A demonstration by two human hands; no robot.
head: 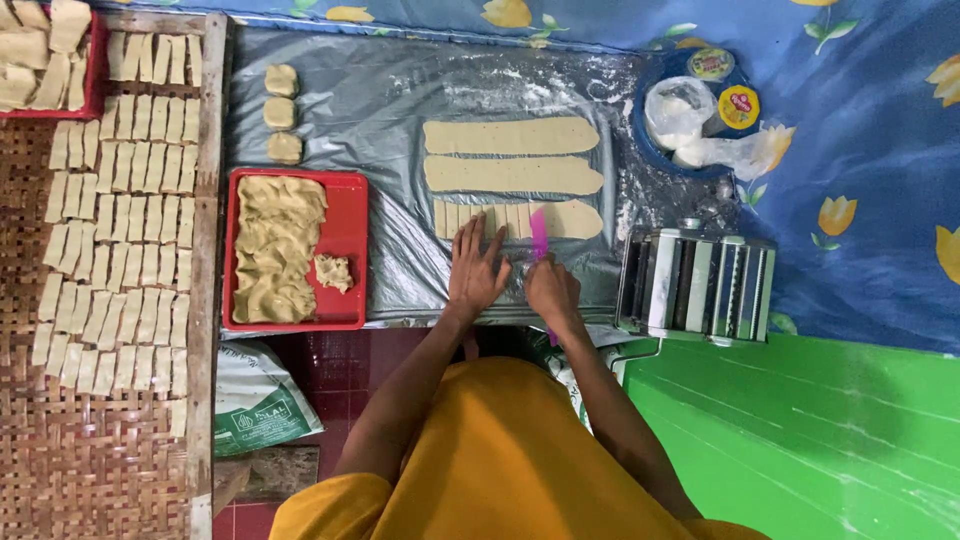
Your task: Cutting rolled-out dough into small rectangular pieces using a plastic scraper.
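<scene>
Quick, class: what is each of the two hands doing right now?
Left hand: open, fingers spread flat on the cut dough strip.
Right hand: closed around a pink cutter, blade on the same strip.

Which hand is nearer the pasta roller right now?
Right. The right hand, holding a pink cutter, lies just left of the pasta roller; the left hand lies farther left, on the dough strip.
</scene>
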